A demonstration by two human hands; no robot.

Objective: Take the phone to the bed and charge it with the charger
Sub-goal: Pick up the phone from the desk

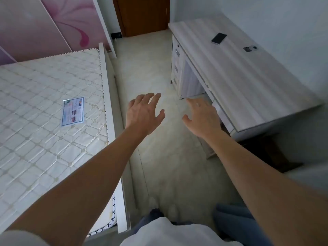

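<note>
A dark phone (218, 38) lies flat on the far part of the pale wooden desk (248, 80) at the right. A small dark object (250, 48), perhaps the charger, sits on the desk a little nearer the wall. The bed (44, 107), a bare quilted mattress with a blue label, fills the left side. My left hand (144, 114) and my right hand (202, 117) are stretched out over the floor between bed and desk, fingers spread, holding nothing. Both are well short of the phone.
A tiled floor aisle (150, 71) runs between bed and desk toward a brown door (142, 15). A pink flowered wardrobe (53, 23) stands behind the bed. The desk has drawers (176, 66) on its far end and a dark chair (266, 150) under its near end.
</note>
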